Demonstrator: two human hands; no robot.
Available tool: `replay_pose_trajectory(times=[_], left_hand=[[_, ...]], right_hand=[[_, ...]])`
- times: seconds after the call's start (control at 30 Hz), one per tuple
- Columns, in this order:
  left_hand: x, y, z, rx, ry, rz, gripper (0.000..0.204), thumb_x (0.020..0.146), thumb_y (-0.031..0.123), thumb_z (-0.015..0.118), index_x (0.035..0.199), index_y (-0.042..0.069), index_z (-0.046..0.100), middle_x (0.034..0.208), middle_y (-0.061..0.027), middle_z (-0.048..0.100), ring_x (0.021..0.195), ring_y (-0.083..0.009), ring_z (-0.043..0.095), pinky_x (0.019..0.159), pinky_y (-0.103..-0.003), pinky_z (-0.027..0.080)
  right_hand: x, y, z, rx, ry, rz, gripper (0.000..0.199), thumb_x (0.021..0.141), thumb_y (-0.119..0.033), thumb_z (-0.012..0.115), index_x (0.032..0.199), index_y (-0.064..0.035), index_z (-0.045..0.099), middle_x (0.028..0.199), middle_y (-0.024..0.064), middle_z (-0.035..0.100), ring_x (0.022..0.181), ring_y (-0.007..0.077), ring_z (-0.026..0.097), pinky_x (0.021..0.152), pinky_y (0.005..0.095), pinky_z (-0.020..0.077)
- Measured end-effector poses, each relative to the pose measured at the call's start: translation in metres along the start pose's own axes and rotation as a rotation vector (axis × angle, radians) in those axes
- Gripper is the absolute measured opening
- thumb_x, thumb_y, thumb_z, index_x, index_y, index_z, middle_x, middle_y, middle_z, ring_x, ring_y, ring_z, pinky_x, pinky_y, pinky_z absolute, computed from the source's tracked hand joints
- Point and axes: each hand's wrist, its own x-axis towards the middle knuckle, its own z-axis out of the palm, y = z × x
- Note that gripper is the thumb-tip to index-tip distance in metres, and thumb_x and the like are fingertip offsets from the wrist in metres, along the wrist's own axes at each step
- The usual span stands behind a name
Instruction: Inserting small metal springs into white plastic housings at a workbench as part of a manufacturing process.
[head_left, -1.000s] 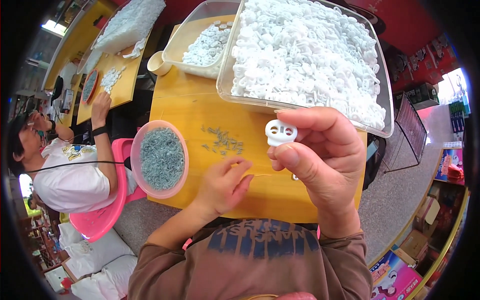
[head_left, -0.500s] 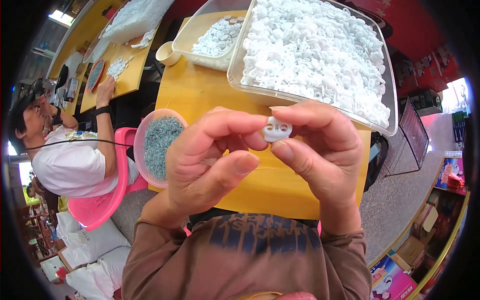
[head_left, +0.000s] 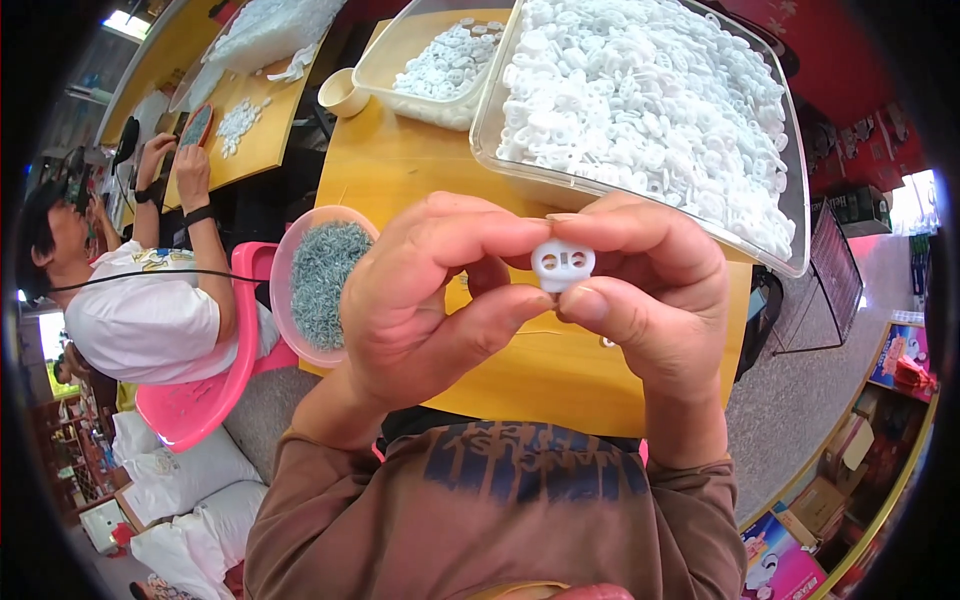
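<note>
A small white plastic cord lock (head_left: 562,262) with two round holes is held up over the table, its holes facing me. My left hand (head_left: 425,295) is closed, index fingertip at its top left and thumb tip at its lower left. From the other side my right hand (head_left: 655,290) pinches it between thumb and forefinger. A pink bowl (head_left: 283,290) full of small metal springs (head_left: 328,280) stands left of my left hand. Beyond my hands is a large clear bin (head_left: 640,188) heaped with white plastic pieces (head_left: 640,110). Part of a small white piece (head_left: 607,342) shows below my right thumb.
A smaller clear tub (head_left: 425,108) holds more white pieces, with a cream cup (head_left: 342,94) beside it on the yellow table (head_left: 390,165). At left, a co-worker (head_left: 150,310) sits on a pink chair (head_left: 215,395) at another table. A black wire rack (head_left: 825,280) stands right.
My left thumb has closed in to the cord lock, which has moved slightly right and turned. The co-worker's hands have risen to the red-rimmed bowl.
</note>
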Motion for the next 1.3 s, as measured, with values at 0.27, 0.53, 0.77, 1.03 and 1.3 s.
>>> replay_pose_trajectory(times=[0.27,0.53,0.77,1.03,1.3], left_hand=[[0.0,0.0,-0.002,0.023,-0.02,0.004,0.025,0.069,0.001,0.063,0.092,0.0,0.054,0.079,-0.0084,0.056,0.064,-0.0134,0.053,0.054,-0.021,0.043],[-0.002,0.002,0.0,-0.044,0.011,-0.046,0.023,0.07,-0.001,0.062,0.092,0.0,0.054,0.078,-0.0096,0.056,0.067,-0.0157,0.055,0.056,-0.023,0.043],[-0.006,-0.002,0.001,-0.081,0.028,-0.039,0.022,0.072,-0.001,0.06,0.092,-0.001,0.054,0.077,-0.0089,0.055,0.063,-0.0132,0.053,0.052,-0.021,0.042],[-0.01,-0.003,0.002,-0.135,0.048,-0.068,0.021,0.072,-0.001,0.06,0.092,-0.001,0.053,0.077,-0.0095,0.054,0.059,-0.0117,0.053,0.049,-0.02,0.041],[-0.009,-0.001,0.003,-0.125,0.068,-0.134,0.024,0.071,-0.003,0.06,0.093,-0.002,0.053,0.079,-0.0094,0.054,0.063,-0.0115,0.053,0.053,-0.02,0.043]], right_hand=[[0.002,0.001,-0.001,0.137,-0.04,0.065,0.028,0.069,0.008,0.06,0.097,0.0054,0.054,0.086,0.0078,0.057,0.078,0.0105,0.054,0.068,0.02,0.0447],[0.002,0.002,-0.001,0.146,-0.035,0.062,0.027,0.07,0.008,0.059,0.096,0.0065,0.054,0.085,0.01,0.057,0.077,0.0132,0.056,0.066,0.0211,0.0465],[0.001,0.005,0.001,0.151,-0.056,0.012,0.024,0.072,0.008,0.057,0.096,0.0071,0.053,0.084,0.0124,0.056,0.074,0.0174,0.057,0.064,0.0233,0.047],[-0.001,0.01,0.001,0.106,-0.044,-0.015,0.024,0.071,0.008,0.057,0.095,0.0065,0.054,0.083,0.0121,0.056,0.073,0.0164,0.056,0.062,0.0235,0.0465],[0.0,0.009,0.002,0.062,-0.03,0.006,0.027,0.071,0.008,0.058,0.097,0.0059,0.053,0.084,0.0104,0.055,0.074,0.0149,0.055,0.064,0.0235,0.0461]])
